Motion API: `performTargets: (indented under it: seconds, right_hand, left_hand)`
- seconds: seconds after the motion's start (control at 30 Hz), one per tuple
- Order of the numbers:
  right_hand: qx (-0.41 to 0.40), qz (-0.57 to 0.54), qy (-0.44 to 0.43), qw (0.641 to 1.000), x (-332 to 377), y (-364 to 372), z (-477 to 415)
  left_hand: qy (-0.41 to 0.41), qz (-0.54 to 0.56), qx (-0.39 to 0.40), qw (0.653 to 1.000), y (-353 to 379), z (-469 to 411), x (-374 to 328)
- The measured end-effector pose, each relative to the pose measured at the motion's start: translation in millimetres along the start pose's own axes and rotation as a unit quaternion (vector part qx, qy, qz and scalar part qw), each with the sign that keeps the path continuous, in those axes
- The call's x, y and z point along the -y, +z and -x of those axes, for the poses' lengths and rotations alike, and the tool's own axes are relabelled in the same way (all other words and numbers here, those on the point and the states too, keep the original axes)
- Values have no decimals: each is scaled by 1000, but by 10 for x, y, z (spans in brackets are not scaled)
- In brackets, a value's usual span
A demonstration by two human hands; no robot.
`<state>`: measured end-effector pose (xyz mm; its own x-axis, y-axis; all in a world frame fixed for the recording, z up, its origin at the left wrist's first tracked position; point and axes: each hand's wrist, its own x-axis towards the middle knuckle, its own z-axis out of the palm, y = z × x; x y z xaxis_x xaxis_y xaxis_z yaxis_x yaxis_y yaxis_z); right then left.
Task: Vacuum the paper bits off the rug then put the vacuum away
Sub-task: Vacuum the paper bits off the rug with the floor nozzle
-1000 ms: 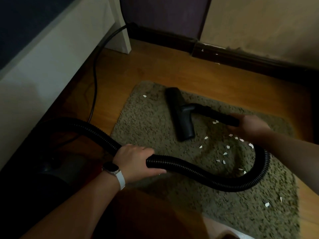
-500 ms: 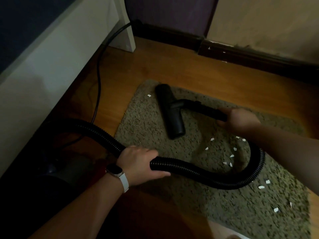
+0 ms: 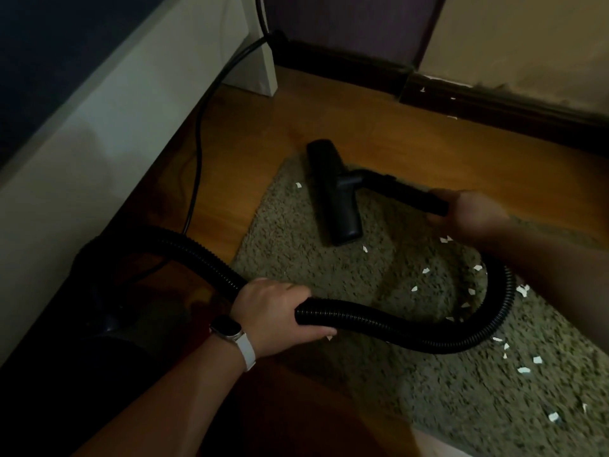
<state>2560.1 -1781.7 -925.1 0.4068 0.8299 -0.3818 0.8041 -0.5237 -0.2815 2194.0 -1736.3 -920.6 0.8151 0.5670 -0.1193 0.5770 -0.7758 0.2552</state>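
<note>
Gripping the ribbed black hose (image 3: 395, 328) at lower centre of the frame, the left hand (image 3: 273, 315) has fingers curled over the top and thumb underneath; a watch (image 3: 227, 329) on a white strap sits at that wrist. The right hand (image 3: 471, 212), at centre right, is wrapped round the rigid black tube (image 3: 405, 192) (edges blurred, but the grasp is plain).

The tube runs up-left into the floor head (image 3: 333, 192). The head lies flat near the upper corner of the rug (image 3: 329, 268), its long axis running top to bottom of the frame and its far end reaching just past the rug's upper edge onto the wooden floor (image 3: 329, 113).

The hose leaves the dark vacuum body (image 3: 108, 311) at lower left, passes through the left hand, then loops across the rug and up under the right forearm.

Paper bits (image 3: 425, 270): white scraps scattered over the rug from centre right to lower right, several inside the hose loop, one just left of the head, one just below it.

Power cord (image 3: 197, 143) runs along the floor at upper left beside the white furniture (image 3: 82, 143). A dark skirting board (image 3: 494, 107) crosses the upper right.
</note>
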Motion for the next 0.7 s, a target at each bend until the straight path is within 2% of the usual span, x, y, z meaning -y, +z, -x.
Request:
performTargets:
  seconds: [0.23,0.47,0.7]
  right_hand:
    - [-7,40,-32,999,406,-85,-276]
    - [22,97,-65,993,831,41,-445]
    - [17,33,-34,999,641,18,-414]
  left_hand:
    - [-20,10,-34,999,-49,39,58]
    - [-64,43,-45,996,-45,127,182]
    - [-65,42,-36,996,-63,136,200]
